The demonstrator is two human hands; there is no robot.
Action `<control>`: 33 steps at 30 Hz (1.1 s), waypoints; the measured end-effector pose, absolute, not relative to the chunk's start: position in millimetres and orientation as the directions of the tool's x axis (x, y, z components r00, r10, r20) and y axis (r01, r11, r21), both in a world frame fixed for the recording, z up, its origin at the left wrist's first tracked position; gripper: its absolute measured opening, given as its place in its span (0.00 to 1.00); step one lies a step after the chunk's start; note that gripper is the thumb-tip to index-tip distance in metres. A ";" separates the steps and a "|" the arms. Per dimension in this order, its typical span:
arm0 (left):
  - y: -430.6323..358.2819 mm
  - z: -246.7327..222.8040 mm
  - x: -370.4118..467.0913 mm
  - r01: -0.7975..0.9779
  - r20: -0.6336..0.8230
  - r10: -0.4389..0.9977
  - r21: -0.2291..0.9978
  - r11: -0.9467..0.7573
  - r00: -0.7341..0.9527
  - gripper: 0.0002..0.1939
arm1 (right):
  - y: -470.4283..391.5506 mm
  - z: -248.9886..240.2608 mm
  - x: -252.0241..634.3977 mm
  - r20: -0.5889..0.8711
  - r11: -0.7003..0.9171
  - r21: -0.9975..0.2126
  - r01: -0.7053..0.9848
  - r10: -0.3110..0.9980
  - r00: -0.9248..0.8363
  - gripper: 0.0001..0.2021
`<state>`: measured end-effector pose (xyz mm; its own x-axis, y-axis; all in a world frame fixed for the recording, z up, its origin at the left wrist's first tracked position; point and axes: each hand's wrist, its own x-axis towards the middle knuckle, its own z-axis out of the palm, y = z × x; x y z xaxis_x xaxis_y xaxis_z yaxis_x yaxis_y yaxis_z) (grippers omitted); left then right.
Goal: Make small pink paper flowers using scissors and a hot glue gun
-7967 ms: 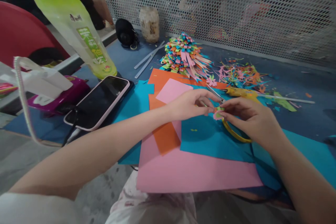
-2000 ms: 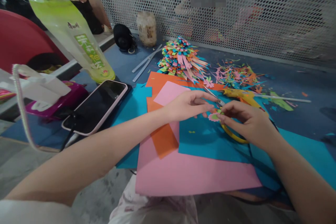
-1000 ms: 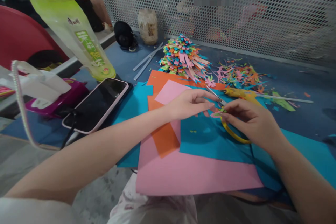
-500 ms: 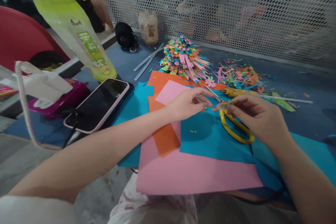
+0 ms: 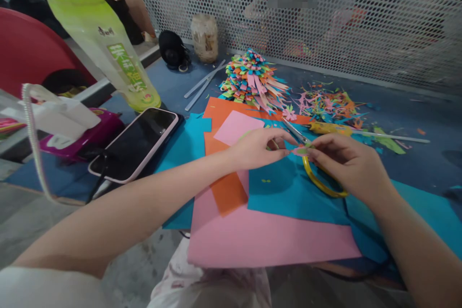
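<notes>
Holding small pink-and-green paper flower (image 5: 300, 151) above blue sheet (image 5: 288, 192), near scissors (image 5: 321, 184).
Pinching flower between right hand (image 5: 352, 161) fingers; reaching its left edge with left hand (image 5: 252, 148), cannot tell if gripping.

Bottle (image 5: 104, 43), left side of worktop (image 5: 169, 85): Chinese characters on green label (image 5: 126, 68), I make out 茶 at lower end, rest blurred. Small dark characters (image 5: 106, 32) above, too blurred for me.

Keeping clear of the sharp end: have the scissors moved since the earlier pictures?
No. Against the paper tree, the scissors show no visible shift; their tips lie beside the small paper flower, as before.
</notes>
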<state>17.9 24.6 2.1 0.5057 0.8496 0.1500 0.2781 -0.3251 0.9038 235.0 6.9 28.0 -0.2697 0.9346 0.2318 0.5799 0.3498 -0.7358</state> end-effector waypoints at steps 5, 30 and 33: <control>25.2 -0.2 18.3 0.332 0.139 0.846 0.878 -0.346 0.515 0.09 | 8.1 26.4 235.8 0.252 0.406 -0.693 0.596 0.910 -0.328 0.09; 25.0 5.7 22.4 0.000 0.117 0.882 0.991 -0.132 0.456 0.03 | 7.9 28.5 237.4 0.261 0.402 -0.721 0.564 0.912 -0.317 0.07; 26.0 5.6 22.8 -0.034 0.066 0.888 0.998 -0.057 0.456 0.05 | 7.7 29.6 236.9 0.248 0.409 -0.720 0.560 0.906 -0.343 0.08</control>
